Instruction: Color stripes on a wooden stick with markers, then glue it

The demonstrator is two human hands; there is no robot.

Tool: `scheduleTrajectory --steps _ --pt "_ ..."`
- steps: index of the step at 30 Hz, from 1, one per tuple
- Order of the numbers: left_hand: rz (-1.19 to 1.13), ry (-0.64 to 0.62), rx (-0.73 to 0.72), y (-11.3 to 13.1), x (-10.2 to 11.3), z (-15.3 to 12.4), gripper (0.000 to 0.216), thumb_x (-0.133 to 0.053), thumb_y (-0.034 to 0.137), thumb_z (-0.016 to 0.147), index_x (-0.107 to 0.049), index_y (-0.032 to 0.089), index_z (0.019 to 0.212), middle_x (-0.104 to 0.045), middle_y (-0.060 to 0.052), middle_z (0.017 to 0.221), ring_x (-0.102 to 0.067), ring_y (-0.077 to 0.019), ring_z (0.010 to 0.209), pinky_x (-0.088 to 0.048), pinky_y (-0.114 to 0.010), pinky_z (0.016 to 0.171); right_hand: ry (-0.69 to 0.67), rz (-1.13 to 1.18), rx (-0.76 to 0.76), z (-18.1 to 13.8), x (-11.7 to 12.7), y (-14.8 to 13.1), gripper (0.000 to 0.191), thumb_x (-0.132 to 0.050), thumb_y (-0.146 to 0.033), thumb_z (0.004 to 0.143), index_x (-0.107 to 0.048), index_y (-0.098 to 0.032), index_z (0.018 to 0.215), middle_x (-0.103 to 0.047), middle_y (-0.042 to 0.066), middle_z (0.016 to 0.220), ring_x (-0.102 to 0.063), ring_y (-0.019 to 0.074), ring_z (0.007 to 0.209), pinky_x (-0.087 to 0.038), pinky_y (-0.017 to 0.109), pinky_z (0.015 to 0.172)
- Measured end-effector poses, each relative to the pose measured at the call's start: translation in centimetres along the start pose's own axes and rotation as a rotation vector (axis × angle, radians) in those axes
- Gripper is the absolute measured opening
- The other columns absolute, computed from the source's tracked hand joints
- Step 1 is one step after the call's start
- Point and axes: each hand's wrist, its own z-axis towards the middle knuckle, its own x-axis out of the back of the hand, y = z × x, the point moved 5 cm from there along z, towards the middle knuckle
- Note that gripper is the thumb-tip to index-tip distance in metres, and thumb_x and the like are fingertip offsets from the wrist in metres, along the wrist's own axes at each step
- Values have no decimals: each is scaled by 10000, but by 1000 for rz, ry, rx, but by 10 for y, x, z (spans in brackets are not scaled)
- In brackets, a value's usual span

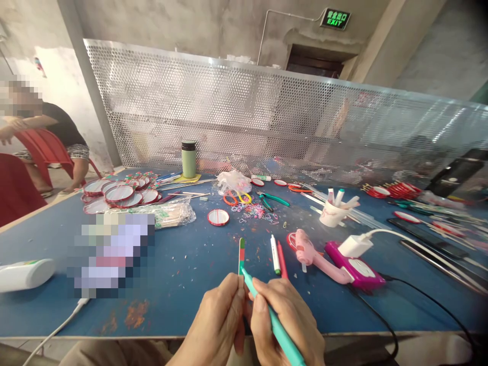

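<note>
Upright between the fingers of my left hand [219,317] is a wooden craft stick [242,249], its upper end coloured green, then red, then teal. My right hand [284,320] grips a turquoise marker [280,330], whose tip touches the stick just below the red band. Both hands meet near the table's front edge, and the lower stick is hidden by my fingers. Just beyond my right hand lie a white marker with a green end [275,254] and a red marker [282,259].
Right of my hands are a pink glue gun [324,262], a purple power strip [354,269] and a white cup of markers [331,213]. Pliers [272,201], scissors [237,198] and round red-rimmed pieces [218,217] lie farther back. A person sits at far left [57,127].
</note>
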Motion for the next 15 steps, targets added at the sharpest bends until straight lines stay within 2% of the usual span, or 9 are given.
scheduleTrajectory --steps 7,12,15 --pt "-5 4 34 -1 -1 0 393 -416 532 1013 -457 199 808 -446 64 622 -418 -45 429 -279 -175 418 -7 -14 -10 1 0 0 151 -592 -48 895 -699 -140 950 -708 4 694 -683 129 603 -561 294 698" --pt "-12 26 12 -1 0 0 395 -429 524 1009 -465 198 790 -484 50 641 -413 -44 429 -283 -174 415 19 -19 2 -2 2 -1 142 -593 -61 907 -704 -141 948 -708 10 704 -684 134 617 -557 296 697" --pt "4 28 19 -2 0 0 398 -452 528 1001 -441 203 772 -463 59 601 -407 -46 426 -264 -169 411 -24 0 26 -2 -1 -2 131 -583 -91 932 -700 -139 964 -716 13 718 -689 137 630 -555 294 684"
